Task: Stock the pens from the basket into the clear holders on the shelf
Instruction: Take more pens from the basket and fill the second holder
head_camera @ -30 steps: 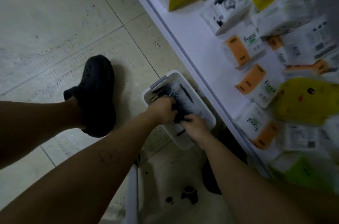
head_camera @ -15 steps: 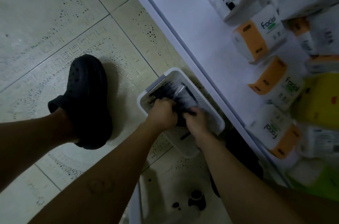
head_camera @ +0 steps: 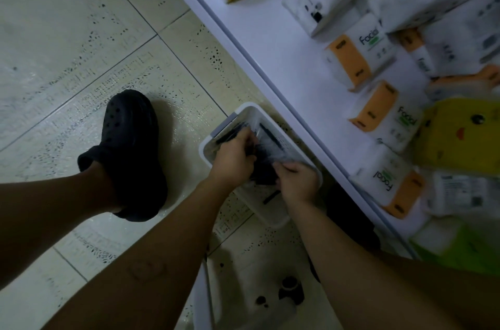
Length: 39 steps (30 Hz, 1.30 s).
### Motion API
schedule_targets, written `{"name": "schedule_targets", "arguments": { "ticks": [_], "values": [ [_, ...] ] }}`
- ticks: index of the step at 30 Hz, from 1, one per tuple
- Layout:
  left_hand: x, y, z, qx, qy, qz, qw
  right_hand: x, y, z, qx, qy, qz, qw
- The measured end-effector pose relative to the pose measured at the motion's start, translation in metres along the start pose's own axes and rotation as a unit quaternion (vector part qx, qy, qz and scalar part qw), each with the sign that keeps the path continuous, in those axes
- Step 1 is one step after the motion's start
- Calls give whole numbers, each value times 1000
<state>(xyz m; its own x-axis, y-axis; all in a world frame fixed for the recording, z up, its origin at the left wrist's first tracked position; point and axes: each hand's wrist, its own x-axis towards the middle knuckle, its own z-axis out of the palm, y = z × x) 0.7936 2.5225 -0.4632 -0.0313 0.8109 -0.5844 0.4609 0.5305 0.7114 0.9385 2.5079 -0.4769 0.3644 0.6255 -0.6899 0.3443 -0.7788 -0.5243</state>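
1. The white basket (head_camera: pixel 244 108) stands on the tiled floor (head_camera: pixel 67 32), just beside the front edge of the shelf (head_camera: pixel 270 40). Its long axis runs from 11 to 5 o'clock.
2. The pens (head_camera: pixel 266 170) are a dark bundle in clear wrap, inside the basket between the two hands. The bundle lies roughly along the basket's length, from 11 to 5 o'clock. Blur hides which end holds the tips.
3. The left hand (head_camera: pixel 232 159) reaches in from 7 o'clock, its fingers curled round the pens' left side.
4. The right hand (head_camera: pixel 296 183) comes in from 5 o'clock and grips the bundle's near end with curled fingers.
5. A loose pen (head_camera: pixel 271 197) lies on the basket's bottom just beside the right hand, pointing 8 to 2 o'clock, across the basket.
6. More dark pens show at 11 o'clock of the left hand, also slanting 8 to 2.
7. Tissue packs (head_camera: pixel 359 56) lie on the shelf, at 2 o'clock from the basket.
8. A black clog (head_camera: pixel 132 140) is on the floor at 9 o'clock from the basket, well apart from it.
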Motion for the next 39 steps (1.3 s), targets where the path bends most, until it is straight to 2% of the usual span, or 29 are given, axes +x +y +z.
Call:
{"name": "schedule_targets", "arguments": {
  "ticks": [6, 10, 12, 16, 19, 25, 31, 39],
  "values": [
    [-17, 4, -11, -24, -93, -40, 995, -22, -15, -10, -38, -63, 16, 997],
    [-32, 12, -24, -30, -115, -35, 992, -42, -25, -18, -49, -84, -35, 995],
    [-41, 18, -32, -21, -92, -24, 995, -54, -30, -24, -51, -106, -68, 991],
    [-64, 39, -48, 17, -21, 55, 998, -84, -44, -34, -59, -131, -143, 979],
    [-84, 59, -54, 9, 17, 103, 994, -104, -62, -45, -41, -111, -207, 971],
    [-129, 108, -75, -14, 41, 176, 983, -141, -97, -86, -36, -24, -306, 951],
    [-169, 155, -98, -36, 66, 271, 959, -200, -119, -122, -30, -20, -410, 911],
    [-233, 229, -124, -41, 106, 366, 924, -263, -162, -187, 45, 22, -500, 864]
  ]
}}
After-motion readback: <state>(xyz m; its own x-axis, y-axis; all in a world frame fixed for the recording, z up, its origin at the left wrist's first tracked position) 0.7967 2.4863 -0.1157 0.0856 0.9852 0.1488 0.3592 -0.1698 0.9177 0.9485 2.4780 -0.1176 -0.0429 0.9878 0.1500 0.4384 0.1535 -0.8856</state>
